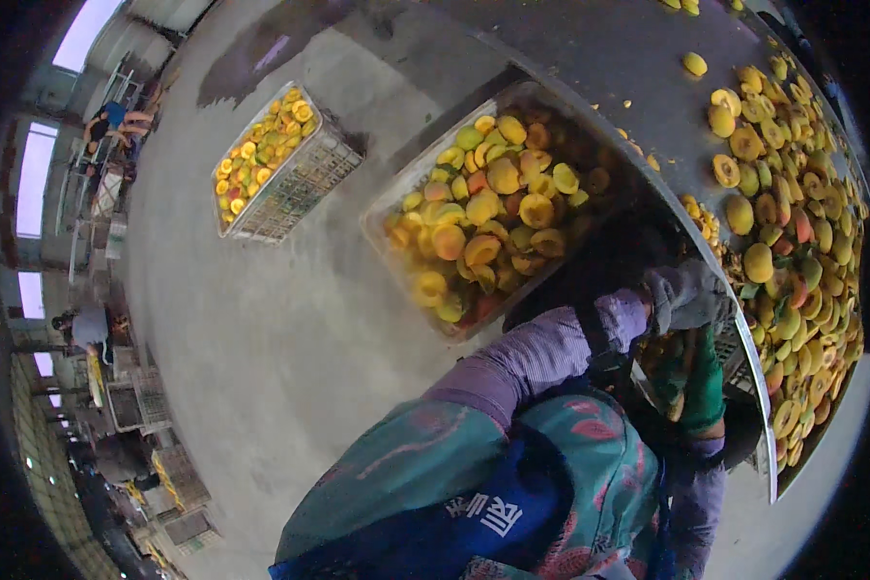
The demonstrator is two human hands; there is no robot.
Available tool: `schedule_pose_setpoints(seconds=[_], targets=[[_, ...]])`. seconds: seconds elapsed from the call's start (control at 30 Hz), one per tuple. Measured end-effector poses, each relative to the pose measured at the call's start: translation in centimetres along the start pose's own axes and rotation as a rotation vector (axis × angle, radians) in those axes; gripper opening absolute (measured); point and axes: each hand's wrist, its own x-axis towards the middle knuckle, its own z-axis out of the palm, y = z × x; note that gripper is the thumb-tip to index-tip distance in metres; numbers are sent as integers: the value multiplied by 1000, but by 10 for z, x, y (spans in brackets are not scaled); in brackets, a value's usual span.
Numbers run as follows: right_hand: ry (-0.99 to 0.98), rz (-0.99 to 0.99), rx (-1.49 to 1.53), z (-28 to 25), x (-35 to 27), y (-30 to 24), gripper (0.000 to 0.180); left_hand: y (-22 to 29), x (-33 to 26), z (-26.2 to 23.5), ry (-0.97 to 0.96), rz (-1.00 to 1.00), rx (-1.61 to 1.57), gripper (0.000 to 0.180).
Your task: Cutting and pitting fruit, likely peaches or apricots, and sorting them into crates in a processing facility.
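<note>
My left hand [688, 298], in a grey glove, is beside the metal table's edge [710, 253] with its fingers curled; what they hold, if anything, is hidden. Just below it, my right hand [703, 385], in a green glove, reaches under the edge, and its fingers are out of sight behind the left glove. Near the hands, partly hidden fruit shows in a crate [739, 372] under the table. Halved and whole yellow-orange peaches [797, 290] lie heaped on the table. To my left, a large plastic crate [382, 246] is full of peach halves.
Farther left on the concrete floor stands another crate [285, 208] of peach halves. Stacked crates [140, 398] line the far left, where a person in grey [90, 327] and a person in blue [113, 116] are. A wet patch [261, 58] darkens the floor.
</note>
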Motion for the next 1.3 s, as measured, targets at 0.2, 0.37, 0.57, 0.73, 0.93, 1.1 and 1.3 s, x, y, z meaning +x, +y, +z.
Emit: schedule_pose_setpoints(seconds=[0.2,0.37,0.57,0.73,0.93,1.1,1.3], targets=[[-454,44,318,-6,3,10,36,33,19,-1,-61,-508,418,25],[-228,-208,-109,-15,9,0,32,71,-51,-75,204,-508,685,35],[-280,-44,325,-37,5,-29,26,141,10,-149,-161,-448,1759,26],[-125,-163,338,-56,3,-62,27,17,186,-55,-88,-500,1480,42],[363,-930,-887,-89,40,-48,27,-31,210,-31,-628,-624,1255,39],[395,-991,-1102,-41,28,-85,28,20,149,-30,-505,-196,879,28],[303,-985,-1126,-23,36,-59,37,38,100,26,405,-701,-364,44]])
